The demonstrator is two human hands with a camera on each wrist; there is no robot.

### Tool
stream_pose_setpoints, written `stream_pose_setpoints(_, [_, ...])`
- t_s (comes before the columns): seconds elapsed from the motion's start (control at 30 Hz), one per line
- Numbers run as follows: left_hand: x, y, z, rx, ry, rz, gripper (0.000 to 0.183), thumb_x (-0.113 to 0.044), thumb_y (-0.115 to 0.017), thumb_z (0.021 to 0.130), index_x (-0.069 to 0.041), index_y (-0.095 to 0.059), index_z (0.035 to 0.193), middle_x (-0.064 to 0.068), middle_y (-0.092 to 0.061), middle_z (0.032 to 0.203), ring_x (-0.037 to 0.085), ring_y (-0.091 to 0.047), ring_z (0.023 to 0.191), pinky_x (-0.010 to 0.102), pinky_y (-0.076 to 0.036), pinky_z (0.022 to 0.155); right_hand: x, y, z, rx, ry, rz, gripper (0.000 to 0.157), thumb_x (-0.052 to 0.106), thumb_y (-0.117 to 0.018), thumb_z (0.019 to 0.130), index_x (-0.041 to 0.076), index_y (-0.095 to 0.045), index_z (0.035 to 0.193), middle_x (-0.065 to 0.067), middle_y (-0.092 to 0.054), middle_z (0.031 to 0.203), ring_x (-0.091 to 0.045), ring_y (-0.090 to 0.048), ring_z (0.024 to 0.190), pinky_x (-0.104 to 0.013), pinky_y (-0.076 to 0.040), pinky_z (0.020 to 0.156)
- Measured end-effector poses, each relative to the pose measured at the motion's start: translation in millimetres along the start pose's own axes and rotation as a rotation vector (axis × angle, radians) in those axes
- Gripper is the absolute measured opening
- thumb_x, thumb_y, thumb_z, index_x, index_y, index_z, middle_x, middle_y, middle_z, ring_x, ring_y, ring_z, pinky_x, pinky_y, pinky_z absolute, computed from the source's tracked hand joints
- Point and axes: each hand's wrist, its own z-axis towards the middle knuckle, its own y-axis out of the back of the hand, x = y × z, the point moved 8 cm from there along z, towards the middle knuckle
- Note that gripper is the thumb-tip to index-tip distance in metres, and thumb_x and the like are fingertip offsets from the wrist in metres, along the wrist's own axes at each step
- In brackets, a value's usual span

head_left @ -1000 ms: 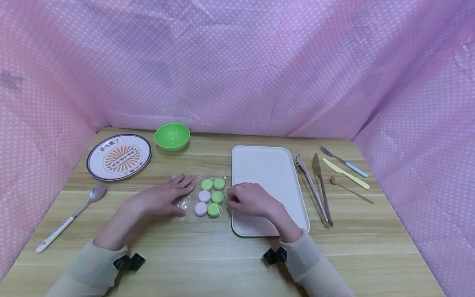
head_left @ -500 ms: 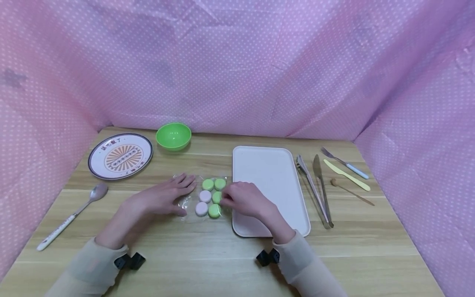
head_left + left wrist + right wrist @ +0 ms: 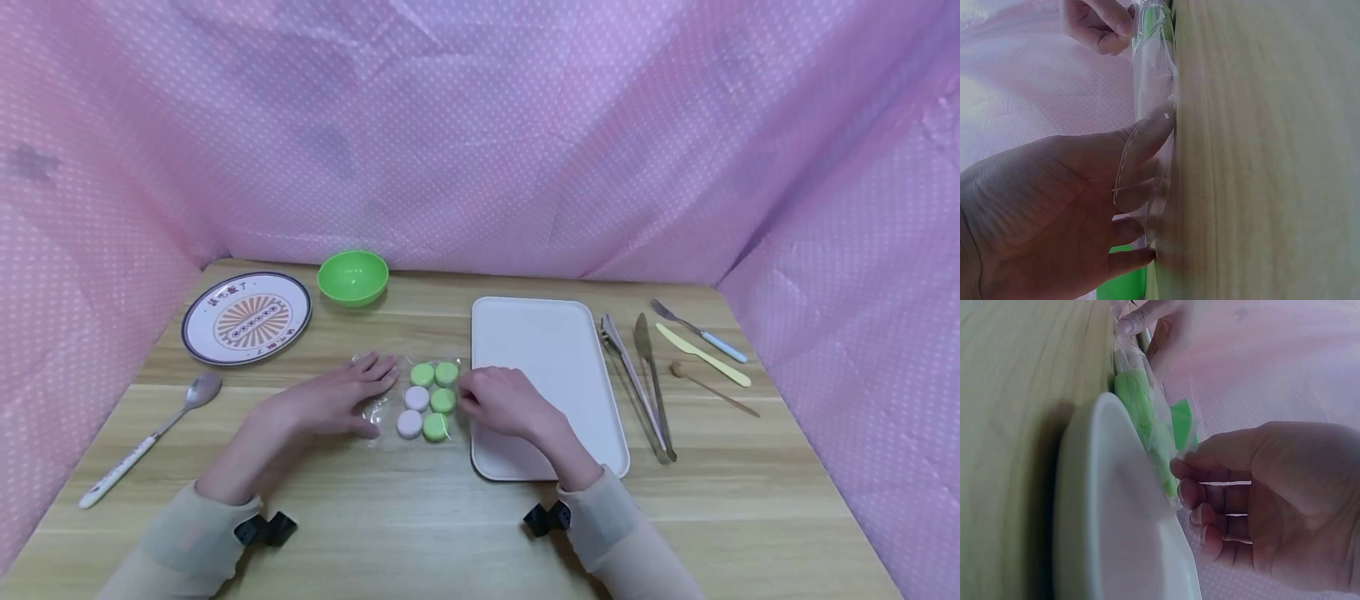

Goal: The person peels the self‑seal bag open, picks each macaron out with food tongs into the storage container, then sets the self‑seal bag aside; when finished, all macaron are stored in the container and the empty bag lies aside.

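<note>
A clear plastic bag (image 3: 384, 410) lies on the wooden table between my hands. Inside it are several green macarons (image 3: 442, 401) and two pale lilac macarons (image 3: 409, 424). With fingers spread, my left hand (image 3: 333, 402) rests on the bag's left end; the left wrist view shows its film crossing the fingers (image 3: 1141, 169). My right hand (image 3: 506, 404) has curled fingers at the bag's right edge, above the white tray (image 3: 543, 333). Thumb and forefinger pinch that edge in the right wrist view, where green macarons (image 3: 1136, 400) show beside the tray.
A patterned plate (image 3: 206, 337) and a green bowl (image 3: 352, 279) stand at the back left, with a spoon (image 3: 142, 446) nearer the front. Right of the tray lie metal tongs (image 3: 633, 383), a metal knife (image 3: 651, 379), a fork (image 3: 705, 332), a yellow knife (image 3: 701, 354) and a thin-handled small spoon (image 3: 712, 390).
My right hand moved left over the green macarons, then back right to the bag's edge, uncovering them. The left hand keeps its place on the bag.
</note>
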Motion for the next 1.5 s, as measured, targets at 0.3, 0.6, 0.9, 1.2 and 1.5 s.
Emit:
stream_pose_setpoints(0.3, [-3.7, 1.0, -0.5, -0.002, -0.011, -0.006, 0.086, -0.046, -0.068, 0.080, -0.008, -0.028, 0.147, 0.015, -0.014, 0.158, 0.044, -0.007, 0.144, 0.058, -0.016, 0.115, -9, 0.1, -4, 0.024, -0.026, 0.010, 0.030, 0.020, -0.054, 0.089, 0.022, -0.045, 0.060, 0.010, -0.039, 0.056, -0.006, -0.039, 0.055, -0.022, -0.031, 0.048])
stream_pose_setpoints(0.6, [-2.4, 0.1, 2.4, 0.003, -0.006, 0.004, 0.087, -0.046, -0.069, 0.080, -0.009, -0.028, 0.147, 0.013, -0.013, 0.159, 0.042, -0.007, 0.145, 0.057, -0.015, 0.115, -9, 0.5, -2, 0.025, -0.031, 0.067, 0.022, 0.029, -0.057, 0.090, 0.025, -0.058, 0.068, 0.013, -0.050, 0.062, -0.006, -0.045, 0.059, -0.022, -0.037, 0.053])
stream_pose_setpoints(0.9, [0.9, -0.9, 2.1, 0.015, 0.019, 0.005, 0.089, -0.048, -0.068, 0.080, -0.012, -0.025, 0.148, 0.011, -0.009, 0.159, 0.040, -0.005, 0.146, 0.056, -0.014, 0.116, -5, -2.4, 10, 0.003, -0.038, 0.042, 0.021, 0.020, -0.052, 0.089, 0.025, -0.058, 0.070, 0.010, -0.055, 0.067, -0.007, -0.048, 0.062, -0.023, -0.039, 0.053])
stream_pose_setpoints(1.2, [0.2, -1.5, 1.5, 0.013, 0.010, 0.003, 0.087, -0.047, -0.068, 0.080, -0.011, -0.027, 0.148, 0.011, -0.011, 0.159, 0.041, -0.005, 0.146, 0.057, -0.014, 0.116, -12, -3.0, 8, -0.006, -0.058, 0.034, 0.022, 0.024, -0.052, 0.091, 0.025, -0.054, 0.070, 0.011, -0.052, 0.065, -0.007, -0.047, 0.060, -0.024, -0.037, 0.051])
stream_pose_setpoints(1.5, [0.3, -2.5, -0.9, 0.009, 0.007, -0.007, 0.086, -0.047, -0.068, 0.081, -0.011, -0.027, 0.148, 0.012, -0.011, 0.159, 0.041, -0.005, 0.145, 0.057, -0.015, 0.115, -19, -4.7, 6, 0.038, -0.076, 0.059, 0.027, 0.027, -0.052, 0.093, 0.025, -0.049, 0.065, 0.009, -0.046, 0.061, -0.008, -0.045, 0.059, -0.024, -0.036, 0.052])
